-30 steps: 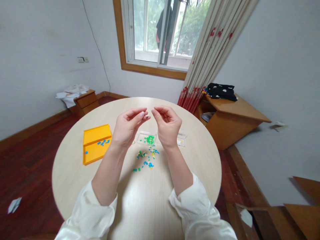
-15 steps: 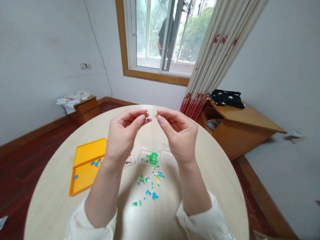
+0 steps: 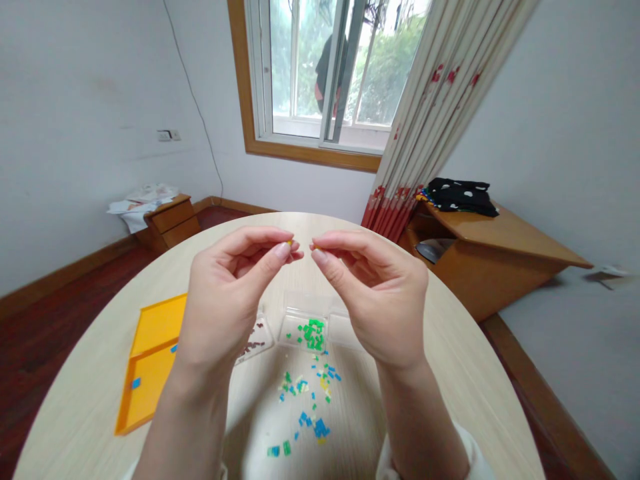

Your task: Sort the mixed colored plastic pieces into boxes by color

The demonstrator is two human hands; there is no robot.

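Above the far half of the table, my left hand (image 3: 225, 297) pinches a tiny yellow block (image 3: 291, 243) between thumb and index finger. Opposite it, my right hand (image 3: 387, 297) also holds a pinch, with a bit of a tiny orange-yellow block (image 3: 316, 247) showing at the fingertips. A narrow gap separates the two pinches. Below, loose blue blocks (image 3: 320, 428) and mixed green and yellow blocks (image 3: 300, 385) lie scattered on the table. A clear box (image 3: 290, 337) holds green blocks (image 3: 314, 333).
Left of my left forearm lies an open orange case (image 3: 137, 357) with blue blocks in it. A clear box (image 3: 270, 337) of brown blocks is partly hidden by my left hand, another clear box (image 3: 340, 330) by my right. All stand on a round table (image 3: 80, 380).
Both hands appear larger and slightly lower, and the whole table has shifted in view. The pinches stay closed and apart. More of the brown blocks shows; the orange case is more covered.
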